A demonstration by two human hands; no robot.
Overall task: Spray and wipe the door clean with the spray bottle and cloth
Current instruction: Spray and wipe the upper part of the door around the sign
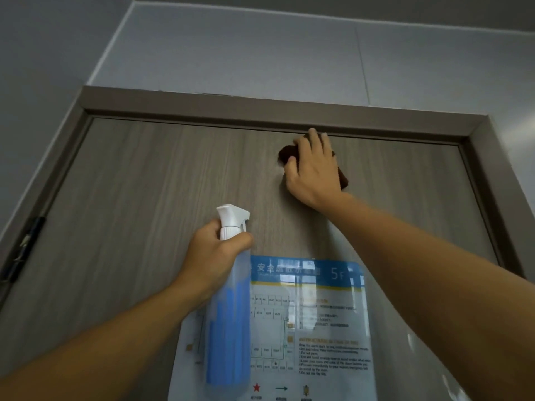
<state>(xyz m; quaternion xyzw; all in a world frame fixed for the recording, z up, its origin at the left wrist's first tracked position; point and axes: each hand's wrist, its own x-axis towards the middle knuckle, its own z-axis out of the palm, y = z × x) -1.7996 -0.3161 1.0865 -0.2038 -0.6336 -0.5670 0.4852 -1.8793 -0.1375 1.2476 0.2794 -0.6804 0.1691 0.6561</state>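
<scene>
Cloth pressed high on the door, spray bottle held below.

The right hand (314, 169) lies flat, fingers straight and slightly spread, pressing the dark brown cloth (286, 154) against the door (144, 183) just under its top edge; cloth shows beyond thumb and palm. The left hand (215, 253) grips the spray bottle (228, 314) neck, fingers curled round it, before a notice (318, 328).
</scene>
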